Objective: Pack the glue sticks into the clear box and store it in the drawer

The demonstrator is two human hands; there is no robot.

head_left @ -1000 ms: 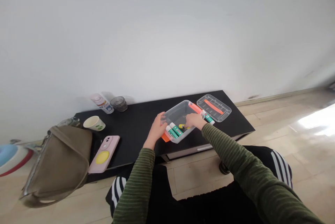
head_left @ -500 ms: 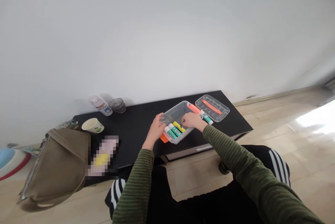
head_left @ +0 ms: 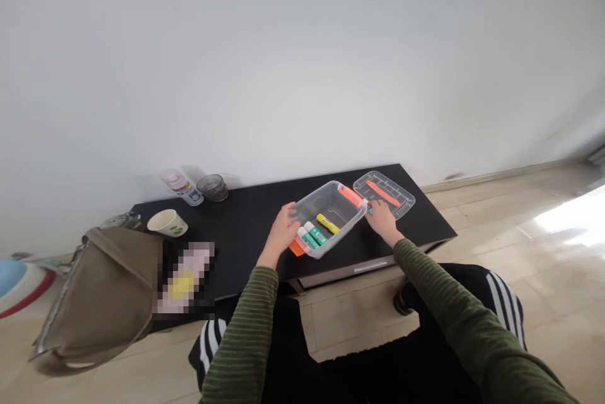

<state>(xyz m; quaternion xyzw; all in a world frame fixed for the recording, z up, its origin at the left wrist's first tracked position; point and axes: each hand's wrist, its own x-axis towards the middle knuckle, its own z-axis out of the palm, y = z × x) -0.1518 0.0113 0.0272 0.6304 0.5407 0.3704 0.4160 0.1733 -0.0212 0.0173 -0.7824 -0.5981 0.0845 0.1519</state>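
A clear plastic box [head_left: 345,232] with orange latches sits open on the black table. My left hand [head_left: 282,232] grips its left rim, thumb on the near side. Inside lie two green-and-white glue sticks [head_left: 315,233], side by side at the near left, and a yellow marker-like stick [head_left: 328,224]. Just outside the right wall, my right hand [head_left: 384,221] has its fingers closed on another glue stick [head_left: 370,210], mostly covered by the hand. Behind that hand rests the clear lid [head_left: 401,198], with its orange handle.
On the left of the black table [head_left: 246,227] are a paper cup [head_left: 167,223], a dark glass [head_left: 212,188], a spray can [head_left: 182,186] and a blurred pink item [head_left: 184,278]. A brown bag [head_left: 104,297] hangs over the left end. The wall [head_left: 302,76] rises behind.
My right hand has moved out of the box to the right, onto the glue stick beside it. The yellow stick has shifted slightly inside. My left hand stays on the rim.
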